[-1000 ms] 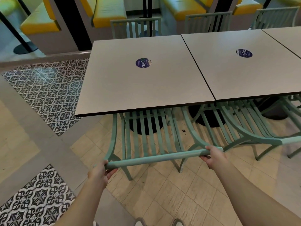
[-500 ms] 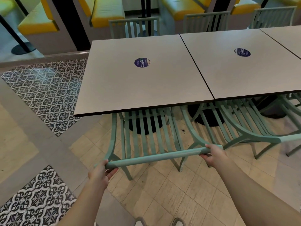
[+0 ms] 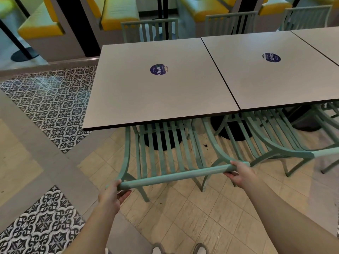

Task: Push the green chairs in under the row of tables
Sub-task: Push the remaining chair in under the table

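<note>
A pale green slatted chair stands at the near side of the leftmost grey table, its seat mostly under the tabletop. My left hand grips the left end of its round top rail. My right hand grips the right end of the same rail. A second green chair sits to the right under the neighbouring table, its back rail running off the right edge. The chairs' front legs are hidden by the tabletops.
Three more green chairs line the far side of the tables. Yellow booth seats stand behind them. Black round table bases sit under the tops. Patterned floor tiles lie left; my shoes show at the bottom.
The chair has slid slightly further in under the table, with both hands still on its top rail. The view has moved a little closer to the table.
</note>
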### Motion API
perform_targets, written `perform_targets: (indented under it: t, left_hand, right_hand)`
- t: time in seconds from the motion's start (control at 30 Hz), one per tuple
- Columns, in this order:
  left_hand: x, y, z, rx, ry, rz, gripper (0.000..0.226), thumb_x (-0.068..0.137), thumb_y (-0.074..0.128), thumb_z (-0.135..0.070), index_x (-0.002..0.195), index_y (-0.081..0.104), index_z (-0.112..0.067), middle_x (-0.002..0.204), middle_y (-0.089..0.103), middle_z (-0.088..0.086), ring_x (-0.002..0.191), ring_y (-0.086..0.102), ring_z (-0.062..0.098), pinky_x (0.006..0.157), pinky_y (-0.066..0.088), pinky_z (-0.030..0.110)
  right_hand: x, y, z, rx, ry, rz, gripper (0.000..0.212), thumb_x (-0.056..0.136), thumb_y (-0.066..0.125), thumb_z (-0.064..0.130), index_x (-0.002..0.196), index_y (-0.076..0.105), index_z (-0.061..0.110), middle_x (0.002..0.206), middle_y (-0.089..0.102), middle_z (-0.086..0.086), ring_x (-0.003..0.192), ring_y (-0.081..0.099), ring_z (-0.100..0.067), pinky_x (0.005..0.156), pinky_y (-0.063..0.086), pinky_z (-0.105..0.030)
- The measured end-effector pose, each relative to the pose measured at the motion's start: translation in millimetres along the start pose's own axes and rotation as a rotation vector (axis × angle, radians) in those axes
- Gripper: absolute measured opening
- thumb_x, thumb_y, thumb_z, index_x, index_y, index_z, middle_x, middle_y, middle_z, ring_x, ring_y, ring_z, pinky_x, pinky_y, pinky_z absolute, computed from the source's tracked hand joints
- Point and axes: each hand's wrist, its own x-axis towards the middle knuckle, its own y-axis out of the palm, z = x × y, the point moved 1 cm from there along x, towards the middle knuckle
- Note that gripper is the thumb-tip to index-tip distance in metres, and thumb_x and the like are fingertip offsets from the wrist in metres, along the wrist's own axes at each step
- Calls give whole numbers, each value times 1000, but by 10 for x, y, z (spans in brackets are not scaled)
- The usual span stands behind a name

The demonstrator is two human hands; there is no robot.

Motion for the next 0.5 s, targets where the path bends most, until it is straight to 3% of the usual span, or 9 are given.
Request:
perform_targets:
  t: [0.2,0.5]
  left_hand:
    - [-30,8,2,-13,2,-22,43,88,61,-7,127,44,0,110,59,26,90,65,37,51,57,38]
    - [-3,-27,20,3,5,-17,41,87,63,-6,123,46,5,112,59,27,90,64,37,56,59,41]
  right_hand:
    - [-22,9,2,-12,4,-6,48,90,56,1,133,36,4,129,48,-28,116,52,-41,94,47,-54]
    - [-85,-2,33,-33,7,17,50,90,56,0,134,35,3,126,46,-25,117,51,-41,95,46,-53]
